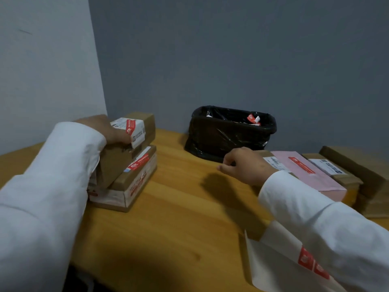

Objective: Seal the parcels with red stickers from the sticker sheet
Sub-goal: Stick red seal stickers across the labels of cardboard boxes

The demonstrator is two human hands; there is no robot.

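Lying nearest, the sticker sheet (294, 268) waits under the right sleeve. Right hand (244, 165), its grip loosely curled and empty, hovers over the surface (179, 207). Left hand (105, 129) holds a stickered parcel (126, 144) atop the stack, likely steadying it; unsealed parcels (336, 171) lie right.

I read the table (172, 207) like a clock: parcel stack at 9, upper parcel (126, 144) tilted on the lower parcel (130, 186), my left hand (105, 129) on the upper one. Lined bin (229, 133) sits at 12 against the wall (231, 49), my right hand (246, 165) just in front of it. Row of parcels at 3, with the flat mailer (309, 173) lying between boxes; sticker sheet (290, 266) at 5 on the near edge, under my right sleeve (336, 224).
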